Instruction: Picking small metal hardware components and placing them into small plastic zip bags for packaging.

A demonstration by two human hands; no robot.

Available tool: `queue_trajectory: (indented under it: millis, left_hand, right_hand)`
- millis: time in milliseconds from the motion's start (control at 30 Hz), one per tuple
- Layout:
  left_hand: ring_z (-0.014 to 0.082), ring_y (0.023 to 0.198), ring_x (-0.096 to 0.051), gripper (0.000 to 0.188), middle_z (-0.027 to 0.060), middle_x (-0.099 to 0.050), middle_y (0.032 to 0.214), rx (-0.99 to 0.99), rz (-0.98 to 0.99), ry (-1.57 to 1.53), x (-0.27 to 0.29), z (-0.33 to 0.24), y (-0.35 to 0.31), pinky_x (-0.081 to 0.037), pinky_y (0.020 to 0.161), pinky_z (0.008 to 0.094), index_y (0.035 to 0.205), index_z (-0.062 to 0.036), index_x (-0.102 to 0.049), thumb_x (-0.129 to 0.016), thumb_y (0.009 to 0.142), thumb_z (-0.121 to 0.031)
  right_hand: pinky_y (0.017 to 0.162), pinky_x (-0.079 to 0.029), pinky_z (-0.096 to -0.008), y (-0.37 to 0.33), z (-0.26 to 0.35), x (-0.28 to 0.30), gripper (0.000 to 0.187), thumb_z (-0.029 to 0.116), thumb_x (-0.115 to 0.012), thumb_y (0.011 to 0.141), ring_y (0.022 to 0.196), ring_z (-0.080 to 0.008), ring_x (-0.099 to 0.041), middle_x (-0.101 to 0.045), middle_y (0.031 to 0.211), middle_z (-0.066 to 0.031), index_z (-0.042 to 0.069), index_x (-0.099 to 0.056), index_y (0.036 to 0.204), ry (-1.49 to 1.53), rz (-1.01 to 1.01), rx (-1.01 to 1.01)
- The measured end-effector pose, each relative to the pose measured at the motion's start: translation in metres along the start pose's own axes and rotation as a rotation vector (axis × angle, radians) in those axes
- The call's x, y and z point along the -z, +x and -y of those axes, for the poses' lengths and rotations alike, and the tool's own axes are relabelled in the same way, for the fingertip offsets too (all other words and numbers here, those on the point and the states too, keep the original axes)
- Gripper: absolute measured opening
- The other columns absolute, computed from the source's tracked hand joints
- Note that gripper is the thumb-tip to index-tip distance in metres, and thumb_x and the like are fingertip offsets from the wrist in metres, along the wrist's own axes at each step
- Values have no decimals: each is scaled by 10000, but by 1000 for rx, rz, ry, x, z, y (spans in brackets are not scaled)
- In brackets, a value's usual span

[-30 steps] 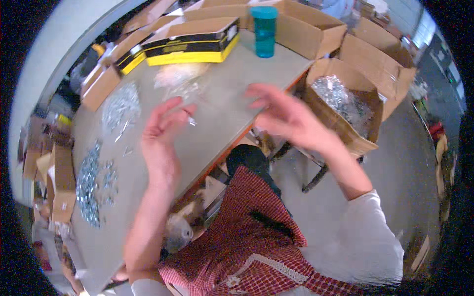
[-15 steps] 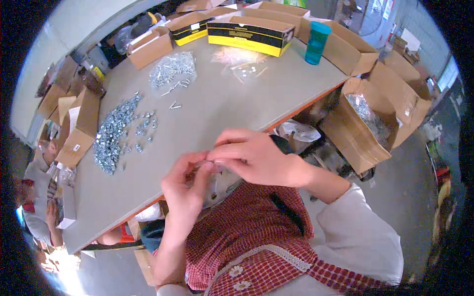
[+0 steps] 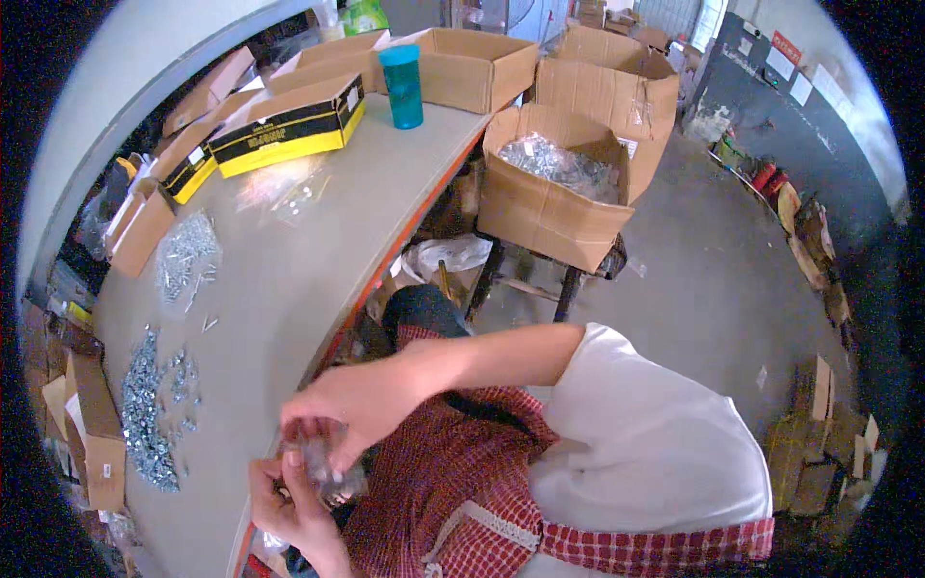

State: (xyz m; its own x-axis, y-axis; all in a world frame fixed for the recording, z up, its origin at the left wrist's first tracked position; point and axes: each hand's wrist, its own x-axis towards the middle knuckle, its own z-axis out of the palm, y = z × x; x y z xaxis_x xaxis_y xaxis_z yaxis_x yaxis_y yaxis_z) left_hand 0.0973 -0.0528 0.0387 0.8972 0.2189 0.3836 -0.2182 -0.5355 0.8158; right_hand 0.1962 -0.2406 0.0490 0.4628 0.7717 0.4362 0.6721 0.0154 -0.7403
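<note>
The right hand [image 3: 371, 405] reaches down over a small clear bag [image 3: 342, 482], its fingers bent round the top and its thumb pressed to the near side, pinching the plastic. Just below, the left hand [image 3: 299, 511] pinches the bag's left side, the thumb upright and the other fingers curled in. Something shiny shows through the plastic under the fingers, too small to make out. The bag is between the two hands, near the front edge of the bench [image 3: 289, 279] and in front of a red checked apron [image 3: 414, 453].

To the left of the fingers, a heap of small metal parts [image 3: 149, 414] lies on the bench, with a loose scatter on the heap's near side toward the fingers. Farther beyond the fingers are two loose metal pins [image 3: 209, 324], then a pile of pins [image 3: 190, 252]. Well beyond the fingers lie some clear packets [image 3: 279, 188], with a black and yellow box [image 3: 286, 135] and a teal cup [image 3: 403, 87] behind them. Far to the right of the fingers, a cardboard box [image 3: 549, 217] holds shiny packets.
</note>
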Motion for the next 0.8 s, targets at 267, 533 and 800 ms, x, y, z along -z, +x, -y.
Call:
queue_trajectory:
  millis: [267,533,800]
  left_hand:
    - [103,744,-535,144,52,-628,815,114,51,-227,0,1,-4,-438,689,247,883,10,-643,-641,929,-126]
    - [90,641,-431,322,-18,-507,666,86,-83,-63,11,-8,-7,-362,575,244,708,-41,-536,-843,760,-124]
    - [49,607,-396,464,-42,-467,662,83,-7,-111,23,-1,-22,-346,520,228,730,-52,-521,-929,653,-259]
  right_hand:
    - [719,-547,-317,-8,1,-17,402,149,-712,850,849,-159,-662,-682,899,-79,26,-533,1188,328,-64,-216]
    - [867,-530,-415,-2,-4,-24,529,101,-711,792,1004,-317,-653,-637,1052,-162,37,-479,1262,86,-105,-109]
    - [1142,-246,-527,28,28,-14,457,63,-655,755,1219,-299,-524,-644,1172,-62,41,-591,1208,-218,110,333]
